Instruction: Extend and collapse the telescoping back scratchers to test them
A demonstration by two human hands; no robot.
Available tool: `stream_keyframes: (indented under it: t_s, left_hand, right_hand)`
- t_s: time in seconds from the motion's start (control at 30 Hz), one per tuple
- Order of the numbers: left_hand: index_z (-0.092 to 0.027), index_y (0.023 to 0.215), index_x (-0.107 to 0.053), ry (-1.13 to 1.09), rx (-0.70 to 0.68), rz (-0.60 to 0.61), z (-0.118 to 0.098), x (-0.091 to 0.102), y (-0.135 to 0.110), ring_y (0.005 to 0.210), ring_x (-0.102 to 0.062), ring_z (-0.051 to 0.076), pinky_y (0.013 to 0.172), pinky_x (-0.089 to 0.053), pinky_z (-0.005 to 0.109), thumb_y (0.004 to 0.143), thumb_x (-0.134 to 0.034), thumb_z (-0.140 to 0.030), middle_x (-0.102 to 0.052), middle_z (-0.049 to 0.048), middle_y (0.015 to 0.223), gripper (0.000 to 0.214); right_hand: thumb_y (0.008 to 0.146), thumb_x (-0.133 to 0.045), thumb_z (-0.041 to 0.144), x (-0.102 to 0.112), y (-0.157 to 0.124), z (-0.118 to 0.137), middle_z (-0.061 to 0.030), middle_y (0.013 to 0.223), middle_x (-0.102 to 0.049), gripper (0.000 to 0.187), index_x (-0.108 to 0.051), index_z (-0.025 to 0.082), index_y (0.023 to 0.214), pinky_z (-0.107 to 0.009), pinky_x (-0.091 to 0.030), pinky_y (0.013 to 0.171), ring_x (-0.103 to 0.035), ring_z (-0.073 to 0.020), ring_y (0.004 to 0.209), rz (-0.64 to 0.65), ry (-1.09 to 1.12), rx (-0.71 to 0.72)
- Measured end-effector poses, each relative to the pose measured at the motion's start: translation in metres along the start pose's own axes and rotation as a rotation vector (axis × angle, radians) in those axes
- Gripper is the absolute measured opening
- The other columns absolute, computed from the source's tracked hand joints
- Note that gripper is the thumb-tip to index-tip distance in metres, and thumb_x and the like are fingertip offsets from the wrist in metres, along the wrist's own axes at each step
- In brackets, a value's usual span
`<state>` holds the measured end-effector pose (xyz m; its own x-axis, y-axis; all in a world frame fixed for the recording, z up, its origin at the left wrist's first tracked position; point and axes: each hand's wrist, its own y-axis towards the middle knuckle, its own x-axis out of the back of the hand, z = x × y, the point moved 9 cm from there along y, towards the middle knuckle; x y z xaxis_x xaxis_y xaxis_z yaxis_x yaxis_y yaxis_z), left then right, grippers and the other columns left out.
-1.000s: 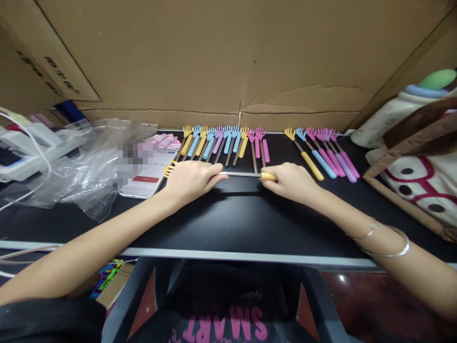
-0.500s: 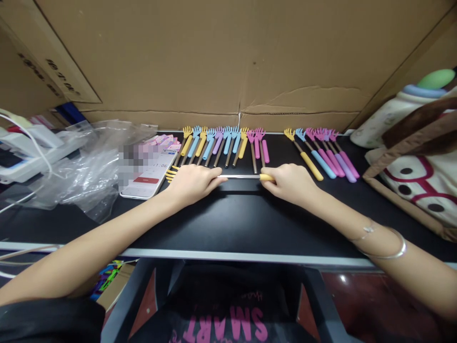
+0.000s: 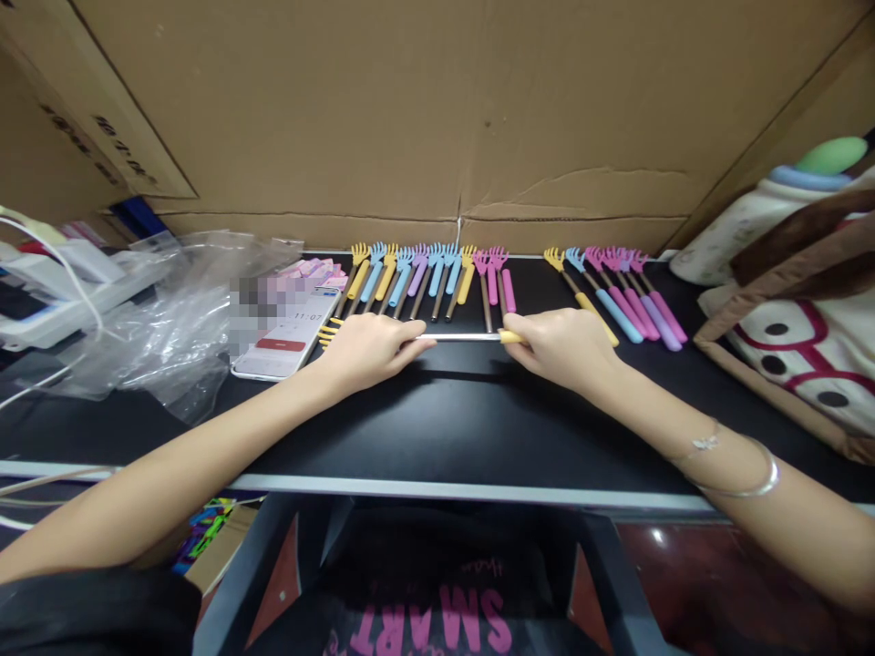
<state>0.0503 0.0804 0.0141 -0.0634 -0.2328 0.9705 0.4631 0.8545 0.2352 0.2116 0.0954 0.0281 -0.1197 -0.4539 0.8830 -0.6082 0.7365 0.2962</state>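
Observation:
Stretched level between my two hands is a back scratcher (image 3: pixel 459 337) with a yellow claw, a metal rod and a yellow handle. My left hand (image 3: pixel 373 351) is closed round the claw end, and the claw's prongs poke out on its left. The yellow handle is wrapped in my right hand (image 3: pixel 564 351), with a short piece of it showing by the thumb. Behind my hands lies a row of metal rods with coloured claws, loose handles (image 3: pixel 507 290) beside them. To the right, several back scratchers (image 3: pixel 625 310) with handles fitted lie side by side.
A phone (image 3: pixel 283 337) and a crumpled clear plastic bag (image 3: pixel 178 319) lie at left, near a white power strip (image 3: pixel 61 292). At right stand a bottle (image 3: pixel 738 219) and a cloth bag (image 3: pixel 807 355). A cardboard wall (image 3: pixel 410 109) closes off the back of the black table (image 3: pixel 437 428).
My right hand has shifted very slightly on the yellow handle. The left hand and the laid-out rows stay as they were.

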Motion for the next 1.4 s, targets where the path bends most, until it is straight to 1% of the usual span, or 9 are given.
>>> stream_keyframes:
  t_s: [0.17,0.33,0.6,0.8,0.9,1.0,1.13,1.23,1.4]
  left_hand:
    - [-0.019,0.077,-0.062,0.057,-0.059,-0.053,0.001,0.004,0.0,0.064,-0.063,0.019,0.05,-0.03,0.023,0.096,-0.025,-0.049,-0.068,0.0059,0.071,0.051]
    - [-0.019,0.075,-0.06,0.078,-0.08,-0.098,0.001,0.007,0.0,0.062,-0.063,0.018,0.05,-0.028,0.025,0.097,-0.024,-0.048,-0.069,0.0049,0.071,0.051]
    - [-0.02,0.082,-0.062,0.102,0.009,-0.079,0.002,0.003,-0.001,0.066,-0.065,0.021,0.05,-0.028,0.024,0.096,-0.03,-0.048,-0.071,0.0054,0.077,0.044]
    - [-0.02,0.079,-0.062,0.109,0.037,-0.047,0.001,0.002,-0.002,0.062,-0.064,0.02,0.048,-0.027,0.024,0.096,-0.03,-0.049,-0.069,0.0049,0.071,0.046]
    - [-0.02,0.079,-0.062,0.109,-0.016,-0.076,0.0,0.003,-0.002,0.061,-0.064,0.019,0.048,-0.025,0.024,0.096,-0.03,-0.049,-0.07,0.0041,0.072,0.046]
    - [-0.02,0.078,-0.061,0.129,-0.071,-0.135,-0.001,0.005,-0.002,0.06,-0.063,0.018,0.048,-0.023,0.025,0.097,-0.03,-0.049,-0.069,0.0032,0.071,0.047]
    - [-0.019,0.075,-0.06,0.136,-0.102,-0.193,-0.002,0.009,-0.003,0.059,-0.063,0.016,0.048,-0.023,0.025,0.097,-0.031,-0.047,-0.069,0.0019,0.069,0.045]
    - [-0.019,0.075,-0.06,0.14,-0.086,-0.207,-0.003,0.011,-0.004,0.058,-0.062,0.016,0.048,-0.022,0.025,0.097,-0.033,-0.046,-0.069,0.0017,0.069,0.044]
    - [-0.02,0.075,-0.061,0.168,-0.042,-0.207,-0.004,0.01,-0.005,0.056,-0.061,0.016,0.047,-0.019,0.026,0.096,-0.034,-0.047,-0.069,0.0023,0.067,0.044]
  right_hand:
    - [0.086,-0.035,0.035,0.003,0.0,0.003,-0.0037,0.056,-0.058,0.032,-0.057,0.018,0.07,-0.027,-0.009,0.05,-0.048,-0.0119,0.049,-0.011,0.017,0.025]
    - [0.086,-0.034,0.036,0.003,0.001,0.003,-0.0041,0.057,-0.059,0.033,-0.058,0.019,0.071,-0.027,-0.009,0.051,-0.048,-0.0126,0.049,-0.002,0.033,0.02]
    - [0.086,-0.038,0.035,-0.011,-0.002,-0.002,-0.0039,0.065,-0.064,0.028,-0.062,0.021,0.08,-0.026,-0.012,0.052,-0.053,-0.0142,0.056,0.097,0.093,-0.065]
    - [0.087,-0.04,0.037,-0.017,-0.004,0.001,-0.0039,0.069,-0.065,0.026,-0.061,0.022,0.085,-0.026,-0.013,0.051,-0.056,-0.0159,0.06,0.195,0.104,-0.094]
    - [0.088,-0.04,0.037,-0.016,-0.003,0.004,-0.004,0.068,-0.064,0.026,-0.06,0.021,0.084,-0.026,-0.013,0.051,-0.055,-0.0152,0.058,0.182,0.088,-0.056]
    - [0.09,-0.036,0.038,-0.013,-0.002,0.005,-0.0044,0.066,-0.064,0.03,-0.059,0.02,0.083,-0.026,-0.012,0.052,-0.053,-0.0144,0.055,0.148,0.054,-0.022]
    - [0.091,-0.033,0.038,-0.011,-0.002,0.004,-0.0052,0.064,-0.064,0.034,-0.06,0.02,0.083,-0.026,-0.01,0.052,-0.053,-0.0149,0.054,0.134,0.019,-0.026]
    - [0.091,-0.034,0.038,-0.011,-0.002,0.003,-0.005,0.067,-0.065,0.032,-0.06,0.02,0.084,-0.026,-0.01,0.051,-0.056,-0.0155,0.057,0.136,0.022,-0.044]
    - [0.091,-0.038,0.038,-0.018,-0.004,0.003,-0.0043,0.073,-0.067,0.026,-0.059,0.022,0.09,-0.025,-0.012,0.05,-0.058,-0.0161,0.061,0.192,0.07,-0.075]
